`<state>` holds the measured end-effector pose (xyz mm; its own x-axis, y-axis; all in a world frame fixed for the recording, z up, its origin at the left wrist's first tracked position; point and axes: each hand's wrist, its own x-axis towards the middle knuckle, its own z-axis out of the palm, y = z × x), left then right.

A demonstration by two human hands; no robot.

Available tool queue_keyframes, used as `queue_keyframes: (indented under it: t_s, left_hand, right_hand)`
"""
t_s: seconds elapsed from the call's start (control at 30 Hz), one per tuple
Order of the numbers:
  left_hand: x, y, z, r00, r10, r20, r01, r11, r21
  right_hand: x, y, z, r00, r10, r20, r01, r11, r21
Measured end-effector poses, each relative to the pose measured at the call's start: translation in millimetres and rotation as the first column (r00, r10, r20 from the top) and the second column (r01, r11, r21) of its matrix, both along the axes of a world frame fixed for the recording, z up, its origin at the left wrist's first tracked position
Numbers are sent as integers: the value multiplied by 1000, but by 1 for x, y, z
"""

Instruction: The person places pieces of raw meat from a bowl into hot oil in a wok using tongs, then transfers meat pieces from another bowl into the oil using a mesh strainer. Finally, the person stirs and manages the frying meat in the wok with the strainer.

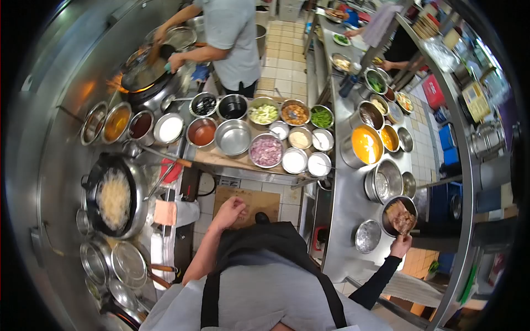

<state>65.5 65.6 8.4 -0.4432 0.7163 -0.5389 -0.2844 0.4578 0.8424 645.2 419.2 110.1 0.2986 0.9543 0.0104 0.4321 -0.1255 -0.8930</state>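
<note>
My left hand [229,213] hangs in front of my apron with its fingers curled in; nothing shows in it. Below it, a flattened cardboard sheet [268,205] lies on the floor. At the right counter, my right hand [401,246], in a black sleeve, grips the near rim of a dark metal bowl [388,225]. Slices of meat [401,217] sit in that bowl. Beside it is a crumpled-looking silvery bowl [367,236], and behind it are stacked steel bowls [383,181]. A wide pot of orange liquid [362,144] stands further along the counter.
A wok [114,194] of frothing oil is on the left stove. Ahead, a co-worker [234,47] handles another wok [144,71] over flame. Between the sides stands a table with bowls of chopped onion [266,150], greens and sauces. Strainers [129,265] lie at lower left.
</note>
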Motion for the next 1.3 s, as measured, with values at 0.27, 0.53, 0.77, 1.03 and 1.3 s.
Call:
queue_keyframes:
  t_s: [0.27, 0.53, 0.77, 1.03, 1.3]
  left_hand:
    - [5, -12, 64, 979, 174, 109, -203, 904, 378]
    - [1, -246, 88, 748, 652, 121, -662, 721, 206]
    - [123, -364, 109, 64, 996, 60, -977, 50, 209]
    - [175, -415, 85, -554, 826, -102, -816, -516, 259]
    - [167, -423, 62, -775, 631, -36, -617, -742, 261]
  right_hand:
    - [-316, -78, -14, 352, 808, -472, -934, 334, -124]
    - [-591, -268, -24, -343, 635, -692, -734, -641, -224]
    - [-673, -451, -80, -386, 238, -891, -209, -964, -166]
    - [-623, -625, -179, -143, 287, -947, 56, -953, -297]
    - [-671, -618, -82, -240, 373, -896, 5, -923, -385]
